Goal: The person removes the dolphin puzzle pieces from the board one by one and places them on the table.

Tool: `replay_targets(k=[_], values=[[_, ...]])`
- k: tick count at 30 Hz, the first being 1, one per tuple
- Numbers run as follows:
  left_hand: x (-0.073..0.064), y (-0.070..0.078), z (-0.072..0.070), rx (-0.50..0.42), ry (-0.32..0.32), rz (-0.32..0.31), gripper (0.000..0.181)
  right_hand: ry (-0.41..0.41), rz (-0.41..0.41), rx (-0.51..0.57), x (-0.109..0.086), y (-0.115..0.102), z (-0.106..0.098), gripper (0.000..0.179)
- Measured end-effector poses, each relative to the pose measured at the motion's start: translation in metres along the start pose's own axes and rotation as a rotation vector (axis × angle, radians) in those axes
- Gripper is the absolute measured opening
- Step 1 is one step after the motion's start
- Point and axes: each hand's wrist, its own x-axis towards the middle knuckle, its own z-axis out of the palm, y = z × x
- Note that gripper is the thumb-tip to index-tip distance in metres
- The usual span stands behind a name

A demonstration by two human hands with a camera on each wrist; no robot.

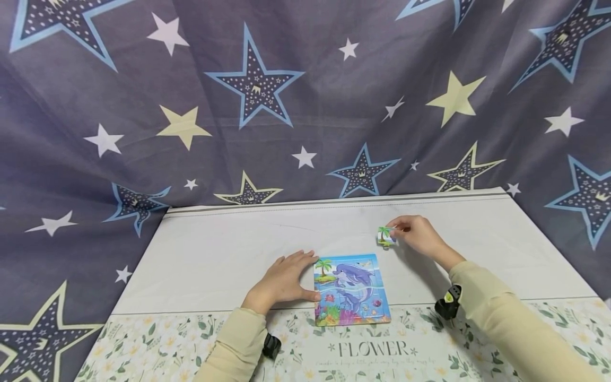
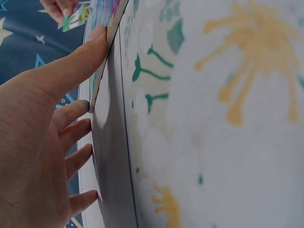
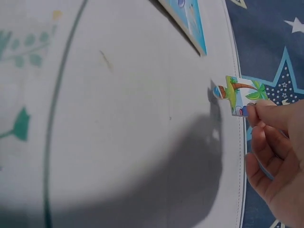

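Note:
A square dolphin jigsaw puzzle [image 1: 352,289] lies flat on the tabletop, with a palm tree and island in its upper left. My left hand [image 1: 286,281] spreads along its left side, the thumb touching the edge near the lower left and the index fingertip by the upper corner. In the left wrist view the thumb [image 2: 76,64] presses the board's edge and the other fingertips rest low against the cloth. Up and right of the puzzle, my right hand [image 1: 417,233] pinches a loose jigsaw piece [image 3: 238,92] by one side. That piece shows a palm tree and has a rounded tab.
A white tablecloth [image 1: 229,239] covers the table, its front part printed with flowers and the word FLOWER. Behind it hangs a dark curtain [image 1: 305,106] with stars. Each forearm wears a black wrist camera [image 1: 448,302].

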Motion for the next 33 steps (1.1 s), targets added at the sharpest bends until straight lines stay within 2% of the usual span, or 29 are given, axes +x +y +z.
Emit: replay_targets(k=[5, 14, 26, 33], values=[[0.001, 0.001, -0.001, -0.001, -0.008, -0.003, 0.096, 0.011, -0.001, -0.024, 0.007, 0.005, 0.004, 0.015], [0.003, -0.001, 0.001, -0.005, -0.012, -0.004, 0.096, -0.048, 0.03, -0.097, 0.013, 0.017, 0.01, 0.02], [0.0, 0.001, -0.001, -0.015, -0.025, -0.009, 0.096, -0.046, 0.087, -0.106, 0.012, 0.02, 0.014, 0.022], [-0.001, -0.002, 0.001, -0.021, -0.019, -0.011, 0.096, -0.007, 0.06, -0.081, 0.014, 0.018, 0.015, 0.02]])
